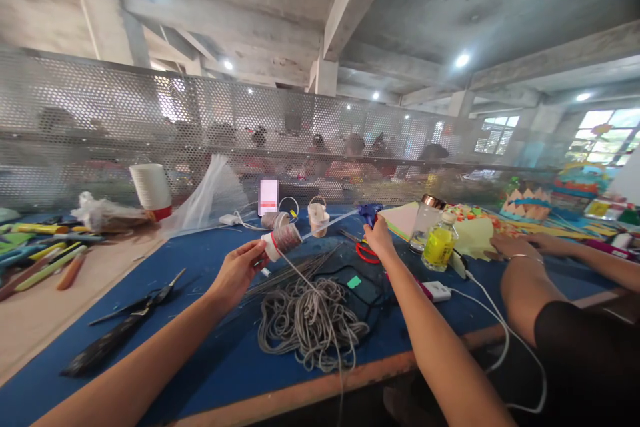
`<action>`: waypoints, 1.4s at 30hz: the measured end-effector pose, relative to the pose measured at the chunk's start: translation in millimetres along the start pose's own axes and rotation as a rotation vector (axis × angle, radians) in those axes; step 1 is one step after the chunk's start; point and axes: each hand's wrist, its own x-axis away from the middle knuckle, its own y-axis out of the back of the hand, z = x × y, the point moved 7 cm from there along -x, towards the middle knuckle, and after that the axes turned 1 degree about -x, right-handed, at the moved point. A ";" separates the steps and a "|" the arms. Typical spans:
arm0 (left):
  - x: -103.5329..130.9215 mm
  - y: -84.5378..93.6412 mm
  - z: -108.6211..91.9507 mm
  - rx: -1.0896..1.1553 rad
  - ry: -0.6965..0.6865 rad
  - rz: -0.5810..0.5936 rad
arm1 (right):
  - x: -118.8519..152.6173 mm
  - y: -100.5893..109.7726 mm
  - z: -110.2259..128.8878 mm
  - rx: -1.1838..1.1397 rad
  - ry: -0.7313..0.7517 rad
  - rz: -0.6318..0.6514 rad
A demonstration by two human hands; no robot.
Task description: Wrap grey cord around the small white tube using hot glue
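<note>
My left hand (240, 270) pinches the white rim of a small paper cup (287, 240), tilted on its side and wound with grey cord. A strand runs down from it to a loose heap of grey cord (315, 323) on the blue table top. Farther forward, my right hand (381, 239) grips what looks like a blue glue gun (369, 215); its details are small. A long translucent stick (330, 223) extends from it towards the cup. Red-handled scissors (367, 252) lie just left of my right wrist.
Black-handled cutters (120, 327) lie at left, near stacked paper cups (150, 190). A small basket-like cup (318, 217) and a lit phone (269, 197) stand behind. A yellow bottle (440, 243) is at right, beside another person's arms (525, 280). A perforated screen (200, 127) closes the back.
</note>
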 end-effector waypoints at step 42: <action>8.4 -15.0 4.1 -0.053 0.041 0.108 | 73.0 -34.7 88.0 0.157 0.427 0.425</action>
